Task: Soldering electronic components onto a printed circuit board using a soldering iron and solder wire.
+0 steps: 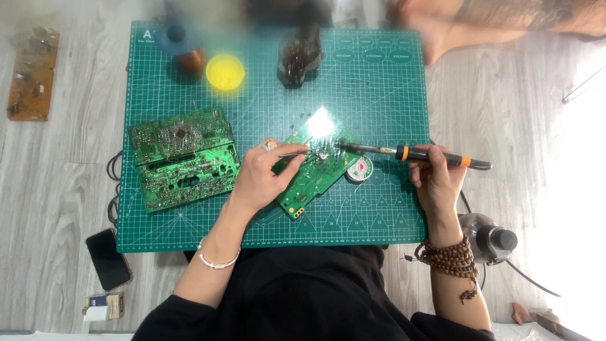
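Matt green cutting mat (379, 215) on pale wood-grain floor (57, 189); glossy green circuit board (315, 167), centre frame, glare-lit; soldering iron (416, 155) with metal tip and black-and-orange plastic grip; thin metal tweezers (293, 153); glossy black phone (108, 257), lower left.

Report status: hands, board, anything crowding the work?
Left hand pinching tweezers on small board. Right hand holding soldering iron, tip at board. Solder spool beside board; nothing blocking.
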